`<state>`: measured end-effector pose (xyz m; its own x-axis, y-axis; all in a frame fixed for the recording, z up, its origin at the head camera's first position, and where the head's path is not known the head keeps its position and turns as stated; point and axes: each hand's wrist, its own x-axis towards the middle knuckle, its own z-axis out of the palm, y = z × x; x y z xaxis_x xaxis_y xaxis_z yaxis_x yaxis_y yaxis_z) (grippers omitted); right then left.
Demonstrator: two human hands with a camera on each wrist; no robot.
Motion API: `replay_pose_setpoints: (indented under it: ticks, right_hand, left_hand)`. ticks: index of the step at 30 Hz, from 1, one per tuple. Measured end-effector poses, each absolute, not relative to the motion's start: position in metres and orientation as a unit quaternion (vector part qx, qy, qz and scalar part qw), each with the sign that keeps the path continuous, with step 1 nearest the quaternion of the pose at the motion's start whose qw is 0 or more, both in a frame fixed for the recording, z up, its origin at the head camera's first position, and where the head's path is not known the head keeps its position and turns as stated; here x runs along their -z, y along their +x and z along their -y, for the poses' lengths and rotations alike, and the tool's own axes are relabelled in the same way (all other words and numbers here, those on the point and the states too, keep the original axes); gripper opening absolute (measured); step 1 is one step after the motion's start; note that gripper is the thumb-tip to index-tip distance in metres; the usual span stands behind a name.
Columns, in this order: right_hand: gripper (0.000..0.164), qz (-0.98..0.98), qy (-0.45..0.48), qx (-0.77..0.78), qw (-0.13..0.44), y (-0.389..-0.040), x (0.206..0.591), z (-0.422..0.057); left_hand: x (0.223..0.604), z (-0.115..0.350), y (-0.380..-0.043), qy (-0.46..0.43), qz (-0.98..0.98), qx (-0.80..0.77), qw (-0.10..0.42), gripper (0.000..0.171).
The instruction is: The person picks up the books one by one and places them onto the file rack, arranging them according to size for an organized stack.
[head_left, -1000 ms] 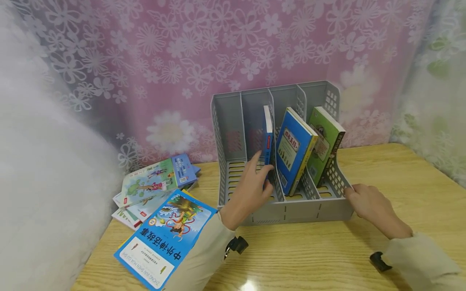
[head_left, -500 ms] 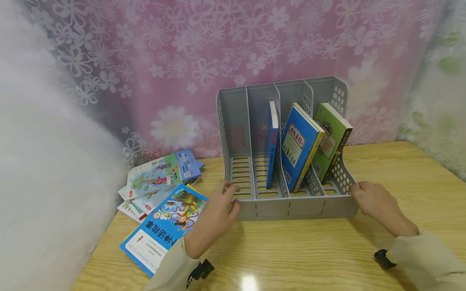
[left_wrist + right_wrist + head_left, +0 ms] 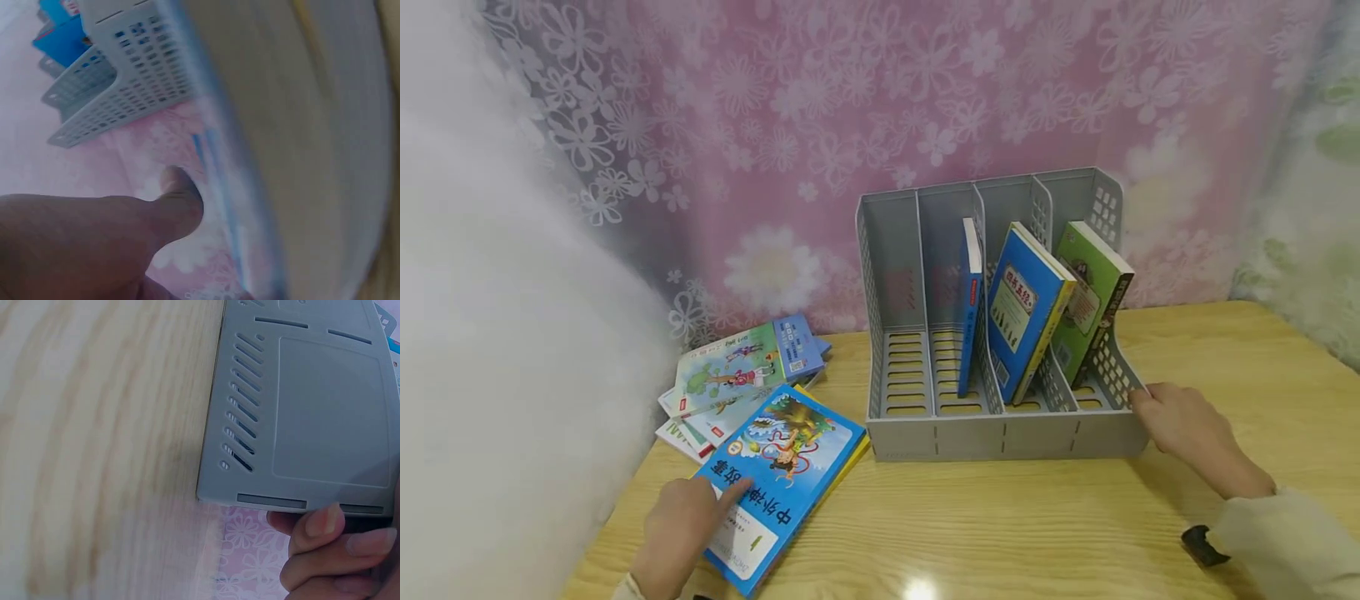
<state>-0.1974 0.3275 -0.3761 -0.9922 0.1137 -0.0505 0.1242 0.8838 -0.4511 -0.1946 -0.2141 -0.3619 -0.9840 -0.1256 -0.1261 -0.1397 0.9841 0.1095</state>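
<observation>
My left hand [image 3: 677, 529] is at the left edge of a blue storybook [image 3: 801, 454], one digit stretched over its cover. The storybook lies on a yellow-edged book. The left wrist view shows my thumb [image 3: 178, 206] beside a blurred book edge [image 3: 212, 187]; the other fingers are mostly hidden. At the far right, my right hand [image 3: 1187, 429] grips the front corner of a grey book rack [image 3: 1000, 437], its fingers [image 3: 319, 525] curled at the rack's edge. In the rack stand a thin blue book [image 3: 972, 317], a thicker blue book [image 3: 1026, 308] and a green book [image 3: 1090, 300].
Several more books [image 3: 730, 371] lie in a loose pile at the back left of the wooden table [image 3: 1000, 533]. Behind the rack hangs a pink flowered curtain [image 3: 820, 150]. White fabric [image 3: 527, 333] borders the left side.
My left hand has let go of the thin blue book in the rack and moved left and down to the blue storybook. The right hand stays on the rack's corner.
</observation>
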Motion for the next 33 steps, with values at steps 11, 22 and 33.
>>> replay_pose_setpoints:
  ticks: [11, 22, 33]
  right_hand:
    - [0.046, -0.973, 0.050, 0.224, -0.018, -0.201, 0.383, -0.327]
    - [0.046, -0.973, 0.049, 0.226, -0.011, -0.201, 0.381, -0.327]
    - [0.044, -0.974, 0.053, 0.220, -0.016, -0.202, 0.381, -0.331]
  left_hand:
    - [0.386, 0.222, -0.181, -0.120, -0.984, -0.115, 0.066, 0.087]
    - [0.390, 0.244, -0.187, -0.139, -0.961, -0.240, -0.010, 0.089]
    - [0.389, 0.240, -0.186, -0.131, -0.952, -0.248, -0.122, 0.083]
